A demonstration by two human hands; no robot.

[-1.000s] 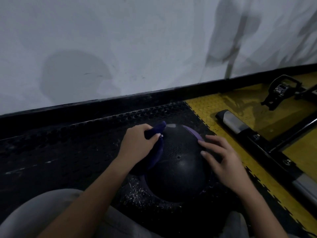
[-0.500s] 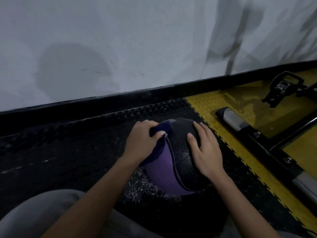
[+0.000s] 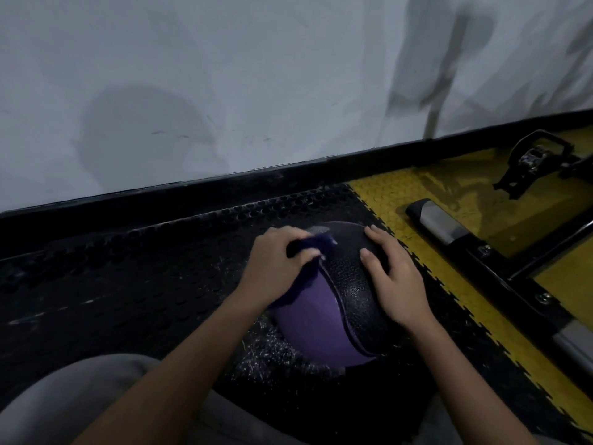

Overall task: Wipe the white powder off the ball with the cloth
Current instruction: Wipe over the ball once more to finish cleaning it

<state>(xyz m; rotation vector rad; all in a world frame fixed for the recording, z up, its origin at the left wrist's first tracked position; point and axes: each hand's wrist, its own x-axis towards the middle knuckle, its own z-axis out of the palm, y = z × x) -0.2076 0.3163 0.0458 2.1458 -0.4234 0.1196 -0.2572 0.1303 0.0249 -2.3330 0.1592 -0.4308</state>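
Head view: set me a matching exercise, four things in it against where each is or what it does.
Things:
1. left hand
2. right hand
3. ball
4. metal bar

States:
a. lies on the yellow floor
b. grips the cloth
c. rests flat on the ball's black panel
d. sits on the black mat

Pairs: 1-b, 2-c, 3-d, 4-a

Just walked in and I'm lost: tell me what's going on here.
A person is wiping a black and purple ball on a black floor mat. The left hand grips a dark purple cloth against the ball's upper left, while the right hand lies flat on its black panel. A pale powdery patch shows at the ball's top, beyond the cloth; white specks dot the mat.
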